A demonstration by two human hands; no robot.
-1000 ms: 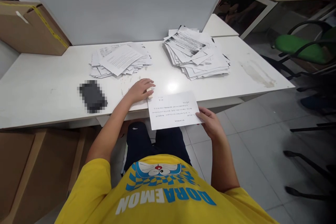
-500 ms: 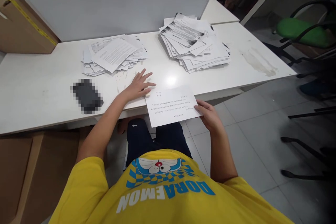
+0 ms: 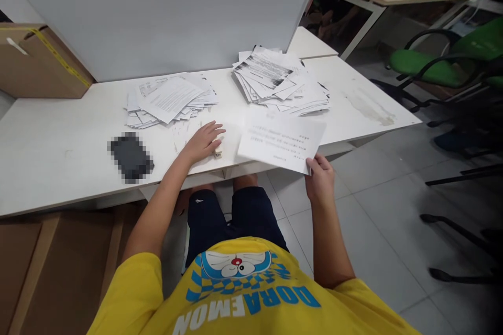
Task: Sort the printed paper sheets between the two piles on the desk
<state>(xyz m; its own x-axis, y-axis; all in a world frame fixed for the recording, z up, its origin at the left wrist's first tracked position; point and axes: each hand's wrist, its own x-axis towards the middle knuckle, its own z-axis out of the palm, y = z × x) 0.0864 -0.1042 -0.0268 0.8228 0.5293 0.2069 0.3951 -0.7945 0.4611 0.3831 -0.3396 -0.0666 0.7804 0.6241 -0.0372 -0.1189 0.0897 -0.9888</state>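
My right hand [image 3: 320,175] pinches the lower right corner of a printed sheet of paper [image 3: 281,141], lifted over the desk's front edge. The sheet is slightly blurred, and its far edge overlaps the view of the right-hand stack. On the desk, my left hand [image 3: 204,142] lies palm down with its fingers stretched out. Under its thumb side sits a small cream object with a metal end, which looks like a mini stapler [image 3: 218,153]; most of it is hidden. Beyond my hands lie a left stack of papers [image 3: 171,99] and a taller, messier right stack of papers [image 3: 275,81].
A pixelated dark object [image 3: 130,157] lies on the white desk [image 3: 66,152] left of my forearm. A grey panel [image 3: 176,15] rises behind the stacks. One cardboard box [image 3: 43,63] stands at the far left, with more cardboard below the desk. Green chairs [image 3: 426,65] are at the right.
My right hand has moved the sheet right and forward, away from my left hand. The left fingers have drawn closer together, and the small cream object shows more. The view has shifted slightly.
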